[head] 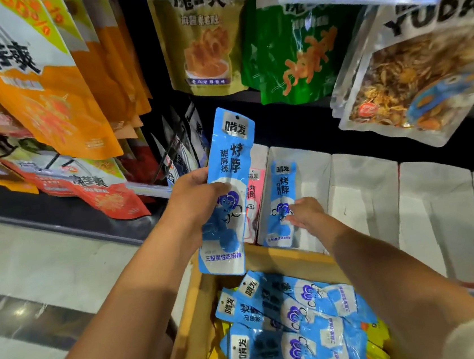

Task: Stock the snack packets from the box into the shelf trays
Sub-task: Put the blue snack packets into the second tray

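Note:
My left hand (195,197) grips a long blue snack packet (227,180) upright in front of the shelf. My right hand (307,212) touches a second blue packet (284,200) that stands in a white shelf tray (314,170); its fingers look fairly straight against the packet. A pink packet (256,189) stands in the tray just to the left. Below my arms is the cardboard box (191,311), holding several more blue packets (293,320) lying flat, with yellow packets under them.
More white trays (433,201) run to the right along the bottom shelf. Hanging snack bags crowd above: orange (51,91), beige (202,41), green (298,57) and a clear one (413,76). Tiled floor (47,260) lies to the left.

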### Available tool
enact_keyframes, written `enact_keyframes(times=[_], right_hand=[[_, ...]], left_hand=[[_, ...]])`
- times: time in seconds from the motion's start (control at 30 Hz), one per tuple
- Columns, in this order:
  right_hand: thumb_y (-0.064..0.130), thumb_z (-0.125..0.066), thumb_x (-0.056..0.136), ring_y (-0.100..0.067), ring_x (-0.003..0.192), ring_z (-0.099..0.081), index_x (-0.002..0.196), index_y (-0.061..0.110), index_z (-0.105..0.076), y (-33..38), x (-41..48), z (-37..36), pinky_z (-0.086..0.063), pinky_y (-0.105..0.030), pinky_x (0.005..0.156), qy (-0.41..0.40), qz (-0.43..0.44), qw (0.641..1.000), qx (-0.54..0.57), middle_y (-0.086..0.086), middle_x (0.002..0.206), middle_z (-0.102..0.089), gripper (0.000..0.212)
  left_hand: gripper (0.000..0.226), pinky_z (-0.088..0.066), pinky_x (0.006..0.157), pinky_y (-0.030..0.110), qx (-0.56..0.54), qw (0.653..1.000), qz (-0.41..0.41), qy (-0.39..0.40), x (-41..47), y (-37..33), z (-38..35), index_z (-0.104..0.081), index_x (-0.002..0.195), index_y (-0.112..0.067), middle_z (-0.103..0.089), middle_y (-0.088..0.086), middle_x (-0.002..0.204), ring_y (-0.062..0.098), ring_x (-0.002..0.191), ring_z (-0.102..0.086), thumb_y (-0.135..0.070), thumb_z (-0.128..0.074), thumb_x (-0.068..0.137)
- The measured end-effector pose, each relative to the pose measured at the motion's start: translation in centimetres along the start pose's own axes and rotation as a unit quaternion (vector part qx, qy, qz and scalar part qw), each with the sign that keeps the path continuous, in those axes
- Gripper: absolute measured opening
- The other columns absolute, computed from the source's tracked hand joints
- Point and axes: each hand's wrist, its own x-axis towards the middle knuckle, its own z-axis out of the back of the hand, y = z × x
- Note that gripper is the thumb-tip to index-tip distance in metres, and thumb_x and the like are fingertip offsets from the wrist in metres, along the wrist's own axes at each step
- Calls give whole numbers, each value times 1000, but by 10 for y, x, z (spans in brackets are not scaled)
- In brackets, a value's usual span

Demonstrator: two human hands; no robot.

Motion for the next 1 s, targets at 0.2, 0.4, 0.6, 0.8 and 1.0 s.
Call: enact_keyframes(times=[0.2, 0.4, 0.6, 0.8, 1.0], right_hand=[[23, -70, 72, -30, 82, -73, 84, 13, -67, -47, 89, -24, -62, -50, 77, 2, 10, 992, -128, -11, 82, -72, 16], [27, -79, 71, -23, 89, -66, 111, 27, -57, -41, 59, -31, -57, -37, 80, 18, 154, 949, -276, 0, 104, -67, 45], [33, -74, 86, -37, 134, -46, 160, 26, -13, -31, 28, -35, -46, -42, 105, 66, 201, 888, -409, -7, 165, -1, 95], [46, -70, 89, -30, 134, -50, 160, 33, -2, -20, 36, -41, -46, -44, 105, 105, 157, 824, -535, 5, 167, 17, 99], [49, -68, 90, -32, 133, -50, 159, 33, -11, -10, 34, -44, -48, -46, 102, 103, 159, 795, -575, 2, 167, 13, 92]], left_hand=[[28, -57, 96, 59, -6, 1000, 8, -4, 6, 1, 3, -79, 106, -22, -80, 2, 101, 29, 104, -74, -1, -62, 98], [27, -56, 93, 63, -7, 1000, 13, 1, 7, -1, 4, -77, 109, -21, -79, 5, 104, 33, 105, -73, -3, -60, 99], [26, -57, 92, 63, -7, 1000, 12, 5, 6, 2, 3, -77, 111, -21, -79, 6, 104, 33, 104, -74, -3, -61, 100], [28, -58, 94, 59, 0, 1000, 17, 14, 8, 8, 4, -76, 115, -21, -79, 5, 107, 31, 104, -74, -3, -61, 99], [28, -57, 94, 60, 16, 1000, 18, 10, 9, 10, 0, -76, 114, -22, -79, 4, 107, 32, 105, -73, -3, -63, 98]])
